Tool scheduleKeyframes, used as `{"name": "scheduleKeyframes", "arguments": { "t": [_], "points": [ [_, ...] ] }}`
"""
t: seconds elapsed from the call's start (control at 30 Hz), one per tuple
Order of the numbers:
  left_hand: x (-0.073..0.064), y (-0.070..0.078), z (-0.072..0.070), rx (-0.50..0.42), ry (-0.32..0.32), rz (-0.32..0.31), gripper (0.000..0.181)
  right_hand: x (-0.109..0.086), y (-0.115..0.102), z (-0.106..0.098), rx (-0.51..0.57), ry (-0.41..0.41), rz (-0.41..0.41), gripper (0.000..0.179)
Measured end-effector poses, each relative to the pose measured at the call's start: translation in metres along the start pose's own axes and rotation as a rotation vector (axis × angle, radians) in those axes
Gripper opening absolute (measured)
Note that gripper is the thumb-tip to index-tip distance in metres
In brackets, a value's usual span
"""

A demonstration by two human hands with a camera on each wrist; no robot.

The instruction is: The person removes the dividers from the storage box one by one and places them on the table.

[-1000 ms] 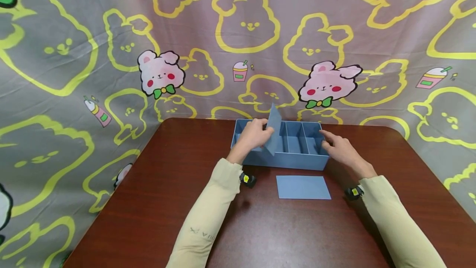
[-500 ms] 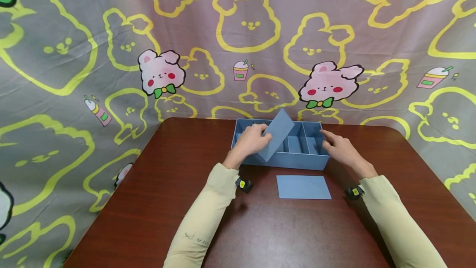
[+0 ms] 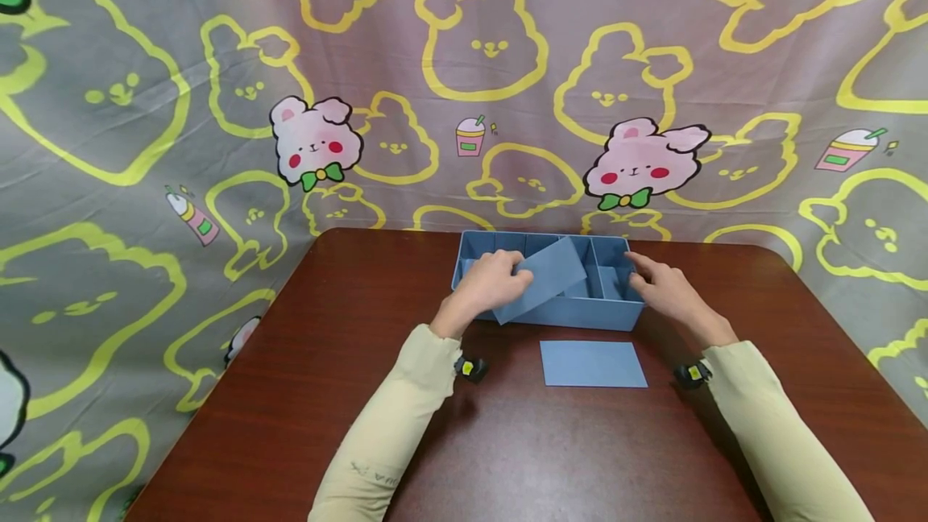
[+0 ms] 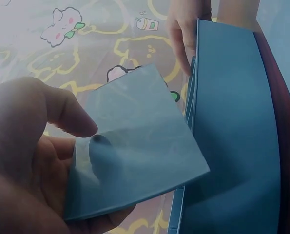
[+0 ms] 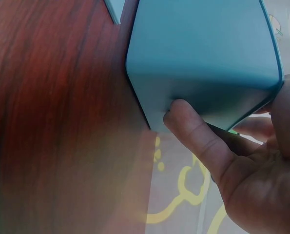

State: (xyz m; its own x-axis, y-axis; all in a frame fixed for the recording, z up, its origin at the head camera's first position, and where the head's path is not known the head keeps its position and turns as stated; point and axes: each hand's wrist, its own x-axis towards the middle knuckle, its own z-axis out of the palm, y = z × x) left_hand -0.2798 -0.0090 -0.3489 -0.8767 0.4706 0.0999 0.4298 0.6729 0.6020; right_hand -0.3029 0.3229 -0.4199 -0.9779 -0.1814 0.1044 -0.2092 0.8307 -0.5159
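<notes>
My left hand (image 3: 493,284) pinches a flat blue-grey rectangular panel (image 3: 554,276), thumb on one face and fingers behind it. The panel is tilted in front of and over a long blue-grey box (image 3: 580,314), hiding part of its compartments. In the left wrist view, the panel (image 4: 140,146) is apart from the thumb side of the box wall (image 4: 237,122). My right hand (image 3: 670,292) grips the box's right end. The right wrist view has its thumb (image 5: 191,122) against the outer end wall (image 5: 159,92) and fingers by the rim, tips hidden.
A second flat blue-grey panel (image 3: 594,364) lies on the dark wood table (image 3: 580,449), in front of the box. Behind the table hangs a patterned curtain (image 3: 406,39), close to the table's back edge.
The panel in my left hand has turned from nearly upright to a flatter slant, its top swinging right and down. My left wrist has shifted slightly left. The right hand stays at the box.
</notes>
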Motion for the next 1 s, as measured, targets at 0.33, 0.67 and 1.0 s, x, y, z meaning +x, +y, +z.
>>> {"name": "scheduleKeyframes", "arguments": {
  "t": [0.33,0.67,1.0],
  "points": [
    [-0.007,-0.002,0.002,0.035,-0.005,-0.012,0.026,-0.001,0.001,0.0,0.0,0.001,-0.009,0.054],
    [-0.016,-0.012,0.009,0.052,-0.05,0.044,0.02,0.0,0.001,0.001,0.003,-0.002,-0.003,0.054],
    [-0.021,-0.022,0.015,0.109,-0.112,0.062,0.039,0.001,0.002,0.003,-0.007,0.009,-0.003,0.054]
  ]
}}
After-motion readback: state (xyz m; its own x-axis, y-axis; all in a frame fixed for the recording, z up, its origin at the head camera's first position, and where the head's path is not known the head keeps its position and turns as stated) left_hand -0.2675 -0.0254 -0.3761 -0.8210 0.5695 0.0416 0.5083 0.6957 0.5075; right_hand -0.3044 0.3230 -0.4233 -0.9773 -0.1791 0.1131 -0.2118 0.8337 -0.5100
